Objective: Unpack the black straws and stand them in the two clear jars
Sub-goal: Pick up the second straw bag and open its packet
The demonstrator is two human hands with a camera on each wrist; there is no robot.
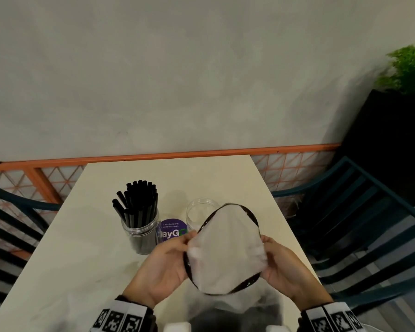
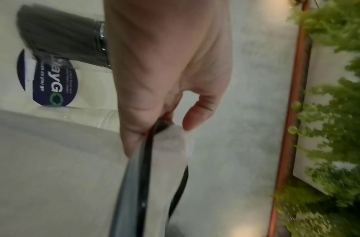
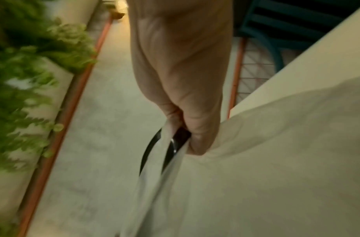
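Pale table point(image 1: 82, 248); each hand's grip, left point(image 1: 163, 264) and right point(image 1: 288, 267), pinching the translucent bag point(image 1: 225, 250); contents indistinct.

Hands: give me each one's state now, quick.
Left hand: pinching the left edge of the plastic bag.
Right hand: pinching the bag's right edge.

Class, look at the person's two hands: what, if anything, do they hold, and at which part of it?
Both grip one translucent plastic bag: left hand pinches its left edge, right hand its right edge, stretching it above the table.
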